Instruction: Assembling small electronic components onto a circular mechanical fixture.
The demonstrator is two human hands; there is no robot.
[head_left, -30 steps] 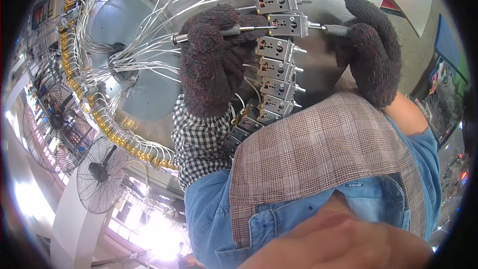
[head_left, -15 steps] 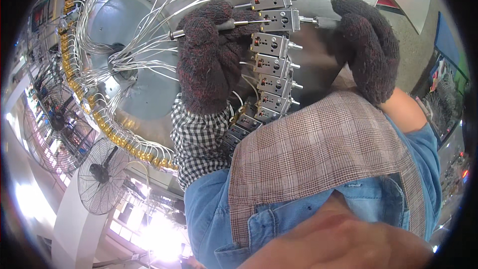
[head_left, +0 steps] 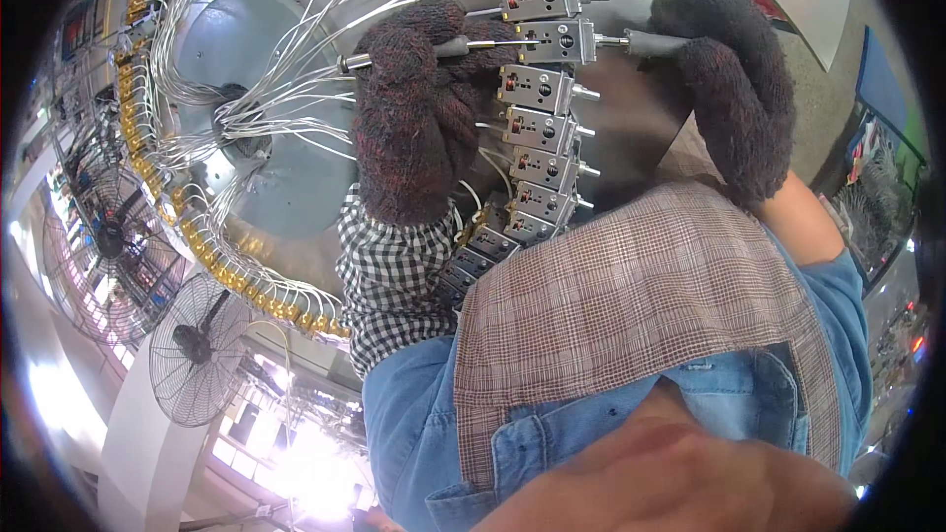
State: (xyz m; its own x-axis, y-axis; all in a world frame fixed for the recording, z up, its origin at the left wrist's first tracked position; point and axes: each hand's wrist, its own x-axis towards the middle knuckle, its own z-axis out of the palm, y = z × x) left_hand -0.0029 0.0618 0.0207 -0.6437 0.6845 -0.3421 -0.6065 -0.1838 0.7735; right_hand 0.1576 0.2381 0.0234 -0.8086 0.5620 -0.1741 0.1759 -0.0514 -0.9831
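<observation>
1. Clearly my left hand (head_left: 414, 128), in a dark knit glove, has its fingers curled tight round a thin metal tool (head_left: 434, 47) lying level
2. My right hand (head_left: 734, 79), gloved too, is closed on a dark tool handle (head_left: 660, 41) at the switch block (head_left: 562, 41)
3. That block sits third down a column of grey blocks (head_left: 537, 148), thin white wires (head_left: 266, 89) fanning left
4. I judge the tools stiff, light; grip the handles, since gloves slip on bare metal

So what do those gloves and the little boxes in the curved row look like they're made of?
Gloves, left and right: dark knitted yarn, fuzzy and matte, by the looped texture. Boxes: probably bare metal, grey with a dull sheen and sharp edges. Big disc behind: brushed metal, softly reflective.
</observation>
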